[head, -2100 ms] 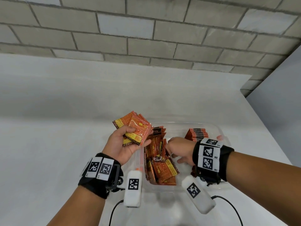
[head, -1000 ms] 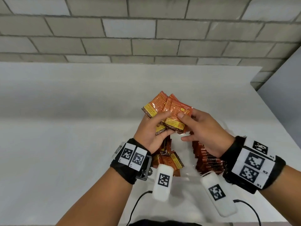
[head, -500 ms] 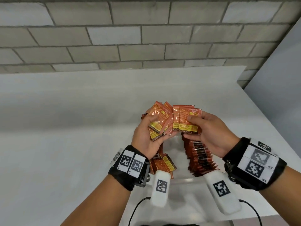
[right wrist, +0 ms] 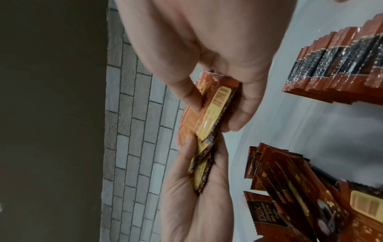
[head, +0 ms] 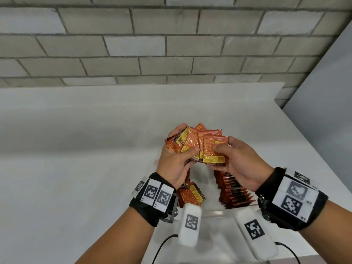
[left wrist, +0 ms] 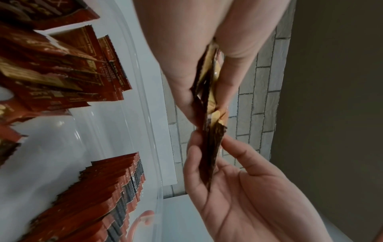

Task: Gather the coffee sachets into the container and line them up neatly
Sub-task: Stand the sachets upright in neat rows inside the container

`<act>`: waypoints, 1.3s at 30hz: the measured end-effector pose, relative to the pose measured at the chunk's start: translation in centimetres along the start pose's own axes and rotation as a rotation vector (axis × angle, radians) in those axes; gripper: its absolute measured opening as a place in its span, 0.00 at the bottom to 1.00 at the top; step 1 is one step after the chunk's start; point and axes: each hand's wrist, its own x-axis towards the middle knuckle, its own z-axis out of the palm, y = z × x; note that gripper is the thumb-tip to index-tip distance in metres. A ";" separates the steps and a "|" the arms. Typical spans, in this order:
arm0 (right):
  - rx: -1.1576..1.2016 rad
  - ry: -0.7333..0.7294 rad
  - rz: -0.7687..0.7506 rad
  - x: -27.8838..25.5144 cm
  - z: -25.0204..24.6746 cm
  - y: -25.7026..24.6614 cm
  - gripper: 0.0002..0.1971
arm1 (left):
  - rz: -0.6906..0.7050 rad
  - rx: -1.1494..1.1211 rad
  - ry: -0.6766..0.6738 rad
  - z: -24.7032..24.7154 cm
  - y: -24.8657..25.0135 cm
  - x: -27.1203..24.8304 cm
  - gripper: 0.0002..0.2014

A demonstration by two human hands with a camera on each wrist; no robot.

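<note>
Both hands hover together above the clear plastic container (head: pixel 215 214). My left hand (head: pixel 179 155) grips a fanned bunch of orange coffee sachets (head: pixel 183 142). Beside it, my right hand (head: pixel 228 153) pinches a few squared-up sachets (head: pixel 213 149) between thumb and fingers, their edges overlapping the left bunch. The right wrist view shows the pinched sachets (right wrist: pixel 211 106) edge-on. Inside the container a neat upright row of sachets (head: pixel 234 193) stands on the right. A loose heap of sachets (head: pixel 190 195) lies on the left, partly hidden by my left wrist.
The container stands near the front of a white table (head: pixel 76 168), whose right edge (head: pixel 312 130) runs close by. A grey brick wall (head: pixel 171 44) rises behind. Cables (head: pixel 162 244) trail from the wrist cameras over the table's front.
My right hand left the container, rose to the left hand's bunch and took a few sachets from it. Both hands now hold their sachets close together, slightly lower than before.
</note>
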 end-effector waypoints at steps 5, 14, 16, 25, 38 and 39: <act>-0.041 -0.053 0.002 0.0 0.0 -0.4 0.11 | 0.023 -0.028 -0.021 -0.1 0.1 0.0 0.31; 0.037 -0.098 0.035 0.2 -0.4 -0.3 0.12 | 0.004 -0.080 0.037 -0.3 0.8 0.0 0.17; 0.085 -0.093 0.023 0.0 -0.5 -0.2 0.11 | -0.002 -0.111 0.049 -0.6 0.9 0.1 0.18; 0.176 -0.010 0.004 0.0 0.1 0.1 0.12 | 0.029 0.022 0.002 -0.1 0.5 -0.5 0.31; -0.123 -0.011 -0.114 -0.3 -1.2 -1.2 0.12 | -0.106 0.140 0.056 -0.1 0.9 -0.4 0.13; -0.149 -0.022 -0.115 -0.3 -1.2 -1.3 0.12 | -0.109 0.184 0.051 0.0 0.7 -0.5 0.11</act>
